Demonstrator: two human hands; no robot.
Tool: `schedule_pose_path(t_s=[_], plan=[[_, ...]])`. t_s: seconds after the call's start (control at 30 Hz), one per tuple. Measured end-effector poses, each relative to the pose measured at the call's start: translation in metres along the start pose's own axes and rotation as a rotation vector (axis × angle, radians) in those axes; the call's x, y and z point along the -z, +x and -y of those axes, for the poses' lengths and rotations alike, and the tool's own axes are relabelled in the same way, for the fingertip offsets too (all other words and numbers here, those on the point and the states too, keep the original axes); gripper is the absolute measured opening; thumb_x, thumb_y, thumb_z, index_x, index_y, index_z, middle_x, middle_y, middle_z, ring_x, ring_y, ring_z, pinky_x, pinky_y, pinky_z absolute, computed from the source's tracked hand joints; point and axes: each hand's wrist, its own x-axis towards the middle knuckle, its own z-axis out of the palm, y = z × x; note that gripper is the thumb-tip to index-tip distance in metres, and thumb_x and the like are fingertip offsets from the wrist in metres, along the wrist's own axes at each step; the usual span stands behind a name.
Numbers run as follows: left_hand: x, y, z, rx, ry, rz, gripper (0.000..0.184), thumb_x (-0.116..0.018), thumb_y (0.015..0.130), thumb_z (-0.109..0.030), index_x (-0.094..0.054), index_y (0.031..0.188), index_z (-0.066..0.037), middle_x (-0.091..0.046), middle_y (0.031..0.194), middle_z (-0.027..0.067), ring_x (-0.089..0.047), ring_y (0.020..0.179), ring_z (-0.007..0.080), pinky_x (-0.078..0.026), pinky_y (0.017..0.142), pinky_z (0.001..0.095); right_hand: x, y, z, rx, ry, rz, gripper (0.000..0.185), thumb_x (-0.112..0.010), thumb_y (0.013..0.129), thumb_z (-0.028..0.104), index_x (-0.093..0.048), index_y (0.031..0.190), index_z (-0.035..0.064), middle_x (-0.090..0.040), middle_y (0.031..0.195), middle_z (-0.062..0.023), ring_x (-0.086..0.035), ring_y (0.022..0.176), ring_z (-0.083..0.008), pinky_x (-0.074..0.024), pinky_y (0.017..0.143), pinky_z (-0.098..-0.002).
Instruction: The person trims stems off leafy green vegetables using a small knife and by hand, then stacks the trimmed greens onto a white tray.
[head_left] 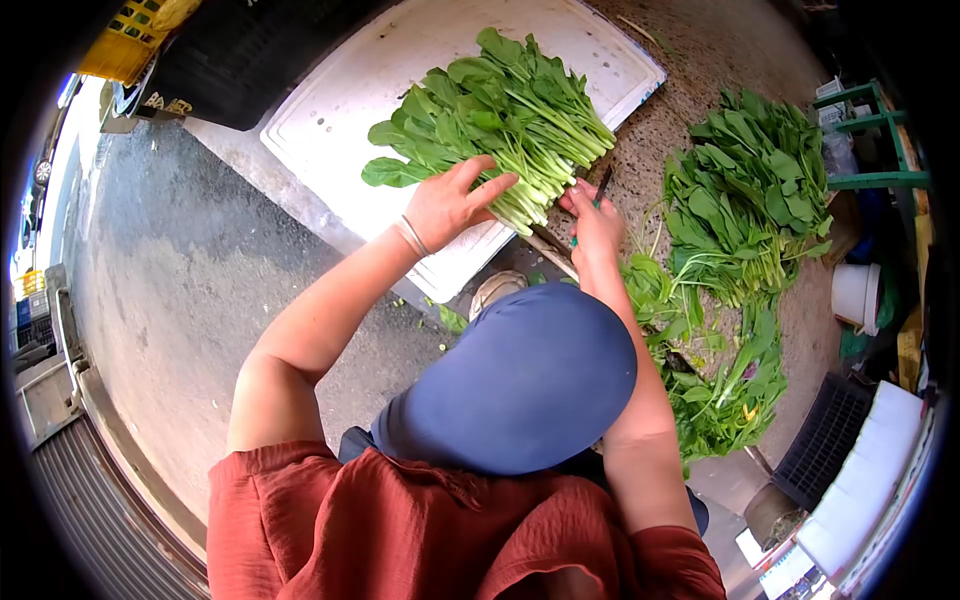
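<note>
Past red shirt [400, 530], steady leafy greens [490, 110] under spread left hand [447, 205].
Keep green-handled knife [598, 199], gripped in right hand [598, 232], off fingers [495, 188].

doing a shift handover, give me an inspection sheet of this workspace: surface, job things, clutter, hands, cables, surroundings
Surface: stained white rectangular board
Job's things: bright-green leafy bunch on the board; slim green-handled tool with a dark blade, likely a knife
Clutter: large dark-green leafy heap at right; loose green leaves below it; small leaf scrap near the board's lower edge
Hands: left hand touches the bunch's pale stems, grip unclear; right hand holds the tool beside the stem ends
Cables: nothing seen
Surroundings: black plastic crate at upper left; white bucket at right
</note>
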Motion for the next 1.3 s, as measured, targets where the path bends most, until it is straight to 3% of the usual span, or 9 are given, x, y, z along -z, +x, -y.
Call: schedule_pose_path(t_s=[0.43,0.63,0.8,0.9,0.97,1.03,1.1,1.2,1.3], plan=[[-0.004,0.010,-0.002,0.051,-0.036,0.129,0.074,-0.069,0.063,-0.012,-0.036,0.128,-0.025,-0.047,0.101,0.0077,-0.057,0.077,0.0237,-0.051,0.067,0.0328,0.021,-0.001,0.012,-0.054,0.103,-0.071,0.017,-0.061,0.079,0.009,-0.059,0.095,0.0031,-0.063,0.080,-0.0045,-0.055,0.062,-0.0059,-0.0331,0.041,-0.0181],[-0.013,0.011,0.002,0.060,-0.044,0.099,0.076,-0.069,0.063,-0.010,-0.035,0.129,-0.026,-0.046,0.101,0.0083,-0.057,0.077,0.0240,-0.051,0.067,0.0334,0.076,-0.030,0.053,0.195,0.181,-0.326,0.013,-0.059,0.077,0.004,-0.057,0.089,-0.0009,-0.061,0.077,-0.0095,-0.056,0.059,-0.0081,-0.0328,0.037,-0.0149],[-0.012,0.011,-0.005,0.101,-0.028,0.108,0.076,-0.069,0.062,-0.009,-0.035,0.129,-0.026,-0.046,0.103,0.0086,-0.057,0.079,0.0244,-0.051,0.068,0.0328,0.075,-0.068,0.126,0.509,0.351,-0.180,0.019,-0.061,0.078,0.004,-0.057,0.095,-0.0028,-0.062,0.082,-0.0116,-0.057,0.066,-0.0098,-0.0344,0.038,-0.0161],[-0.004,0.006,-0.010,0.111,-0.025,0.124,0.075,-0.068,0.063,-0.009,-0.035,0.129,-0.025,-0.045,0.108,0.0096,-0.057,0.081,0.0247,-0.051,0.071,0.0332,0.043,-0.066,0.141,0.538,0.348,-0.123,0.021,-0.061,0.077,0.004,-0.056,0.096,-0.0036,-0.061,0.083,-0.0124,-0.057,0.067,-0.0102,-0.0354,0.039,-0.0167],[0.001,-0.001,-0.008,0.095,-0.065,0.137,0.075,-0.068,0.064,-0.008,-0.035,0.129,-0.024,-0.041,0.117,0.0117,-0.057,0.087,0.0256,-0.049,0.077,0.0345,0.020,-0.051,0.125,0.468,0.184,-0.035,0.021,-0.063,0.076,0.005,-0.059,0.095,-0.0025,-0.062,0.086,-0.0100,-0.057,0.068,-0.0090,-0.0391,0.044,-0.0169],[0.009,-0.012,-0.006,0.075,-0.080,0.109,0.076,-0.069,0.063,-0.008,-0.036,0.129,-0.023,-0.039,0.121,0.0119,-0.056,0.090,0.0262,-0.048,0.081,0.0346,0.000,-0.028,0.086,0.662,-0.296,-0.113,0.023,-0.064,0.075,0.005,-0.061,0.097,-0.0009,-0.062,0.084,-0.0047,-0.053,0.066,-0.0053,-0.0422,0.055,-0.0173],[0.020,-0.020,-0.003,0.084,-0.110,0.038,0.067,-0.071,0.063,-0.010,-0.044,0.123,-0.020,-0.042,0.118,0.0115,-0.056,0.088,0.0249,-0.048,0.080,0.0341,-0.015,-0.033,0.068,0.546,-0.384,-0.025,0.025,-0.064,0.075,0.006,-0.061,0.100,0.0004,-0.061,0.080,-0.0008,-0.050,0.066,-0.0030,-0.0423,0.062,-0.0177],[0.022,-0.031,0.010,0.333,-0.285,-0.153,0.038,-0.071,0.068,-0.016,-0.059,0.104,-0.012,-0.053,0.098,0.0100,-0.058,0.078,0.0205,-0.050,0.068,0.0301,-0.039,-0.034,0.055,0.397,-0.369,0.322,0.021,-0.058,0.079,0.006,-0.062,0.099,0.0008,-0.062,0.076,-0.0013,-0.052,0.061,-0.0046,-0.0430,0.058,-0.0182],[0.014,-0.016,0.036,0.805,-0.526,-0.334,0.024,-0.067,0.075,-0.021,-0.063,0.090,-0.002,-0.058,0.075,0.0053,-0.054,0.064,0.0121,-0.045,0.059,0.0249,-0.063,-0.029,0.056,0.338,-0.355,0.564,0.022,-0.054,0.082,0.007,-0.060,0.102,0.0009,-0.063,0.078,-0.0037,-0.054,0.058,-0.0063,-0.0439,0.056,-0.0193]])
